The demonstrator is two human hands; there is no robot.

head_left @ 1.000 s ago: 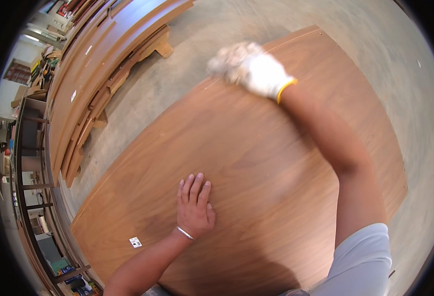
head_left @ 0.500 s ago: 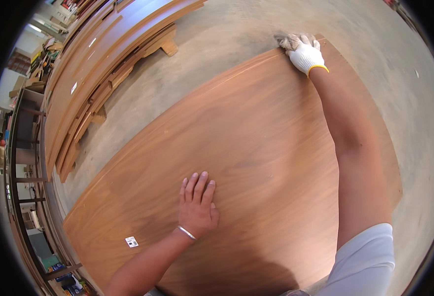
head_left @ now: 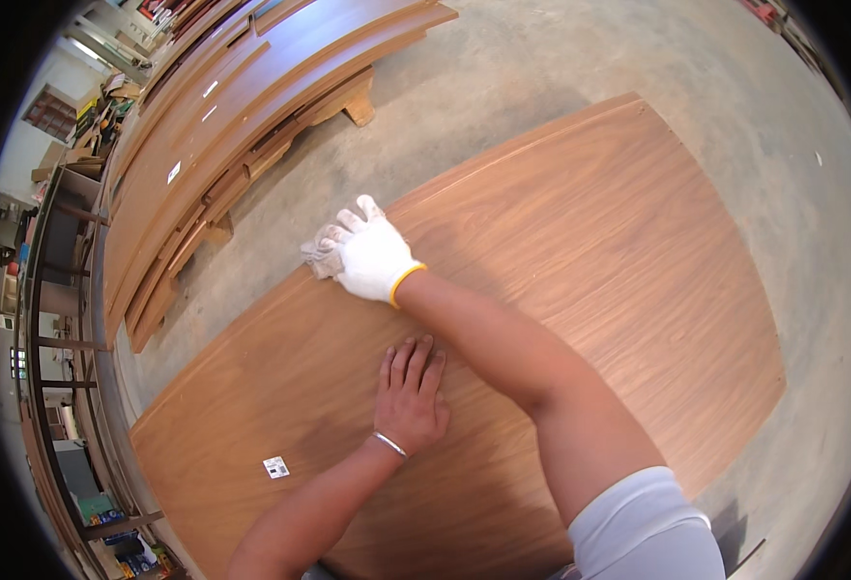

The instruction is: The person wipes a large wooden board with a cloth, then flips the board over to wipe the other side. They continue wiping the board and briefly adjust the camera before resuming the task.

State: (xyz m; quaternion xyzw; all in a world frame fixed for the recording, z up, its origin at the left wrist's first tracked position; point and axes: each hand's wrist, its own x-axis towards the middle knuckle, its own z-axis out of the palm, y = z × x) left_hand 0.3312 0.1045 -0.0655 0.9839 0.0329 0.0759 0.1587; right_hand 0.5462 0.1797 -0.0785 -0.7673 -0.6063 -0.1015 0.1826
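Note:
A large brown wood-grain panel (head_left: 619, 242) lies in front of me, with a small white label (head_left: 275, 467) near its left end. My right hand (head_left: 375, 253), in a white knit glove with a yellow cuff, presses a greyish rag (head_left: 322, 257) on the panel's far long edge. Its fingers are partly bent over the cloth. Bare but for a silver bracelet at the wrist, my left hand (head_left: 412, 394) lies flat on the panel's face, fingers stretched out, holding nothing.
Beyond the far edge, more brown panels (head_left: 242, 106) lie stacked on wooden supports (head_left: 359, 101). A dark metal frame rack (head_left: 34, 338) stands along the left side. Concrete floor (head_left: 503, 77) surrounds the panel.
My right hand has swept left along the far edge with the rag, from the panel's far right corner to nearer its middle. My left hand stays on the panel.

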